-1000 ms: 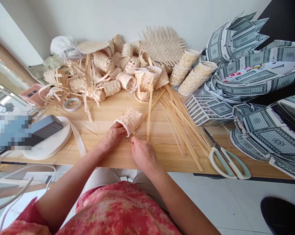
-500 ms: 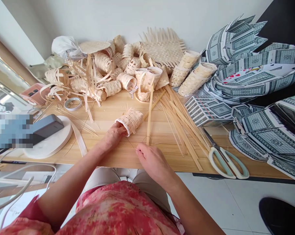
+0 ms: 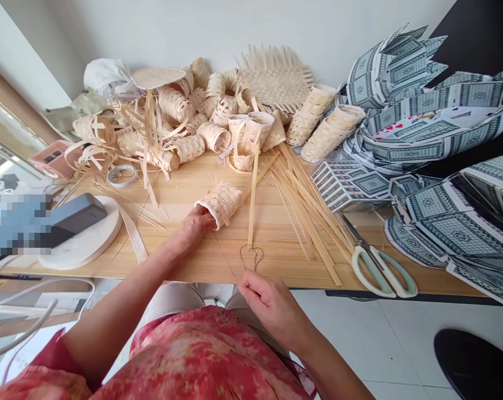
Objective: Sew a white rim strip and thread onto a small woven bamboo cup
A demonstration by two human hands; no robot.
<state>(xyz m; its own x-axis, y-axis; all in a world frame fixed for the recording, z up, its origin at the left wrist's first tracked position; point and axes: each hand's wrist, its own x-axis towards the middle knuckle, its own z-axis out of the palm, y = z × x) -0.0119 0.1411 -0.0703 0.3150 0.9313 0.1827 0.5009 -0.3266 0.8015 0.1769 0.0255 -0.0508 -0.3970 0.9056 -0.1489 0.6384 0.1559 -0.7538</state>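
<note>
Drawn back toward the table edge, the right hand (image 3: 272, 308) closes in a narrow pinch, its hold too fine to tell, beyond a wire loop (image 3: 251, 256) on the wooden tabletop (image 3: 218, 261); the left hand (image 3: 195, 225) grips inside a woven bamboo sleeve (image 3: 222, 204), steadying its open end.

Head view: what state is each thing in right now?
Left hand: gripping the tube at its open end.
Pale woven bamboo tube: lying on its side, open end towards the left hand.
Right hand: fingers pinched together.
Thin dark wire loop: lying flat, untouched.
Pale-green-handled steel scissors: shut, lying flat.
</note>
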